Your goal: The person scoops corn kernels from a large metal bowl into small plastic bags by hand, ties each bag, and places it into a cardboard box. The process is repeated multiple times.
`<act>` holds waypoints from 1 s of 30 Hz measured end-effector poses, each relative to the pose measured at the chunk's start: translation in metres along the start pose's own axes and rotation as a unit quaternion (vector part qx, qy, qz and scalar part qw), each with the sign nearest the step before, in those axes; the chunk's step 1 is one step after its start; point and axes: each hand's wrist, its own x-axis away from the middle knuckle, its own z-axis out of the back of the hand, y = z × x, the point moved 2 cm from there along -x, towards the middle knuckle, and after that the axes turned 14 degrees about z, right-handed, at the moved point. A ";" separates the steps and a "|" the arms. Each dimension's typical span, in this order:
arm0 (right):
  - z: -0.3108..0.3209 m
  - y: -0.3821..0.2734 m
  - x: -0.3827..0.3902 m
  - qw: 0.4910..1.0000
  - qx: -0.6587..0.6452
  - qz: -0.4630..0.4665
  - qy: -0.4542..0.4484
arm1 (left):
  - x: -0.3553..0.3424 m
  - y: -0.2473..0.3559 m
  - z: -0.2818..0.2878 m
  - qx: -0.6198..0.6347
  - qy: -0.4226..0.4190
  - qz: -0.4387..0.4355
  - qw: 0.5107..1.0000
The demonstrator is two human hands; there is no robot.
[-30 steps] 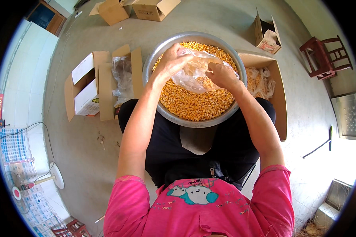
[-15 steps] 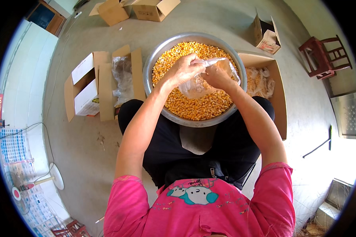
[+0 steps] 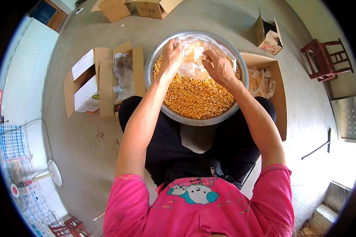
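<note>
A large metal basin (image 3: 148, 72) between my knees holds loose yellow corn kernels (image 3: 199, 98). Over its far half spreads a clear plastic bag (image 3: 192, 59), thin and crumpled. My left hand (image 3: 173, 54) is closed on the bag's left edge, its fingertips partly hidden. Above the bag's right part is my right hand (image 3: 220, 68), its fingers bent, with a gap between thumb and forefinger. I see nothing held in it.
Left of the basin stand an open cardboard box holding clear plastic (image 3: 124, 75) and a white-and-brown box (image 3: 85, 87). A long carton (image 3: 280, 91) with plastic bags stands right. Farther off are more cartons (image 3: 152, 8) and a dark red chair (image 3: 324, 59).
The bag has moved toward the basin's far side and lies more spread out. My left hand has shifted left and away from me. The right hand, formerly partly behind the bag, now shows above it.
</note>
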 end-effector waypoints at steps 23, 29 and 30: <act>-0.047 -0.025 0.072 0.932 0.106 -0.051 -0.344 | -0.042 -0.054 -0.012 0.037 -0.013 0.035 0.999; -0.055 -0.021 0.082 0.945 0.118 -0.015 -0.305 | -0.028 -0.052 -0.015 -0.017 -0.002 0.048 0.999; -0.056 -0.021 0.083 0.946 0.116 -0.018 -0.303 | -0.019 -0.046 -0.015 -0.023 -0.013 0.054 0.998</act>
